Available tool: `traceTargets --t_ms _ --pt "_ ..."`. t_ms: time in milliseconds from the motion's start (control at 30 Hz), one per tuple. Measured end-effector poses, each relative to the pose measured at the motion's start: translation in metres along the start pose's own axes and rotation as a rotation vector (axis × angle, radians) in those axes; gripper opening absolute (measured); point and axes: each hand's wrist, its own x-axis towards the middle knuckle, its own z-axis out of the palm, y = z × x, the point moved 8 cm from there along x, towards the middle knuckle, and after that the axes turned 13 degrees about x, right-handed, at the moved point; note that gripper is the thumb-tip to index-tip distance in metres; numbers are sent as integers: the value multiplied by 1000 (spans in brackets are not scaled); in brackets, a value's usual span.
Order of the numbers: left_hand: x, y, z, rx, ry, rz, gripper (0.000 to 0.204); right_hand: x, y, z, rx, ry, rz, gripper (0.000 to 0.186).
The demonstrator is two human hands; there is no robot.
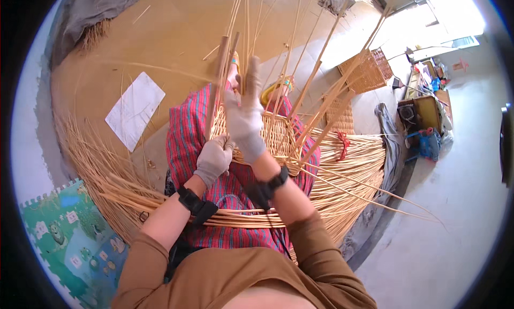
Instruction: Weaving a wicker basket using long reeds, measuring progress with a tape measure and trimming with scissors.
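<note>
The step in hand looks like shaping or weaving the wall of the basket (pixel 276 137), which lies on the striped cloth (pixel 184 124) over the person's lap, toward the cloth's far edge and between its side edges. Long canes (pixel 316 68) rise loose from the basket. The next move seems to call for a steady hold at the edge while the free ends are kept apart.

The gloved left hand (pixel 213 158) has its fingers curled narrow on the basket's left edge, at the foot of an upright brown stick (pixel 217 78); whether they grip the stick too, I cannot tell. The gloved right hand (pixel 245 119) is raised over the basket, fingers pointing away from the body. They are blurred, so how wide they stand and whether they hold anything is unclear.
</note>
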Motion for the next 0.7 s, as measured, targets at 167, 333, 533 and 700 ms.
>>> traceTargets --t_ms 167,333,533,700 --pt "4 -5 6 -49 -48 -44 19 -120 12 -120 53 444 159 33" --pt "9 -2 9 -255 -167 4 17 -221 49 -159 194 470 185 10" --pt "10 -1 7 -164 -80 -132 25 -226 36 -149 347 673 424 13" --pt "11 -3 12 -77 -41 -154 30 -194 -30 -107 264 213 360 11"
